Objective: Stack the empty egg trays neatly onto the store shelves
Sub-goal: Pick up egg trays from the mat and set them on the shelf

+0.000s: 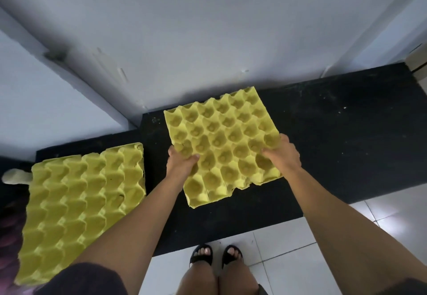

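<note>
A yellow empty egg tray (221,137) sits slightly turned over the black shelf surface (335,137), in the middle of the view. My left hand (181,164) grips its left edge, thumb on top in a cup. My right hand (283,155) grips its right edge, thumb on top too. A second yellow egg tray (80,202), perhaps the top of a stack, lies to the left on the same black surface, untouched.
A grey-white wall (208,40) rises right behind the shelf. White floor tiles (300,248) and my sandalled feet (216,255) are below the shelf's front edge. A pale rounded object (13,175) pokes out left of the second tray. A box corner (418,61) shows at the far right.
</note>
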Available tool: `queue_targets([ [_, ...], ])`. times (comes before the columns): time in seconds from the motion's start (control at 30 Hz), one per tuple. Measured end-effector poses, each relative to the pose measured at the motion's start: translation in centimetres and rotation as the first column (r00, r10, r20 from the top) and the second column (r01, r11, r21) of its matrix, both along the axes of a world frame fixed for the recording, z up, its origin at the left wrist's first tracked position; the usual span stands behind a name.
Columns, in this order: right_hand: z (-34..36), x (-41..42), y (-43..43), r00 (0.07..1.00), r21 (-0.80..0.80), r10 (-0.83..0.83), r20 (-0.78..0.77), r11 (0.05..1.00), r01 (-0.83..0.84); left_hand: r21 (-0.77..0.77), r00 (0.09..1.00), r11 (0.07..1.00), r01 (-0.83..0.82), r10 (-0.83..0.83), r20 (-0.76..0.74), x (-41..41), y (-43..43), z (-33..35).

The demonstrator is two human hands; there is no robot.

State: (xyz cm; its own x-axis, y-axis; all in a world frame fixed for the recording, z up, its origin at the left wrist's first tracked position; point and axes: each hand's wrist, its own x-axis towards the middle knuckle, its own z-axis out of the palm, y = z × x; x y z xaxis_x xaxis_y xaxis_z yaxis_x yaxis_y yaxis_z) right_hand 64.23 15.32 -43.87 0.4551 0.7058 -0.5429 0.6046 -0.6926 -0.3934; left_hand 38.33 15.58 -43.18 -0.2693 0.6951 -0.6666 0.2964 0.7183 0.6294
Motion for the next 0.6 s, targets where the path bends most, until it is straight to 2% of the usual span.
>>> queue_targets([
  [0.13, 4.9, -0.2, -1.7, 0.998, 0.022, -0.054, -0.043, 0.998, 0.055, 0.049, 0.999, 0.998, 0.028, -0.028, 0.015, -0.3, -0.3, 5.0],
  [0.37, 19.6, 1.1, -3.8, 0.992, 0.105, -0.127, -0.011, 0.986, 0.127, 0.154, 0.989, 0.979, 0.131, -0.139, 0.047, 1.0, 0.2, 18.8],
  [0.6, 33.3, 2.6, -5.4, 0.968, 0.233, -0.250, 0.015, 0.943, 0.239, 0.335, 0.955, 0.903, 0.268, -0.295, 0.034, 3.0, 1.5, 31.3],
])
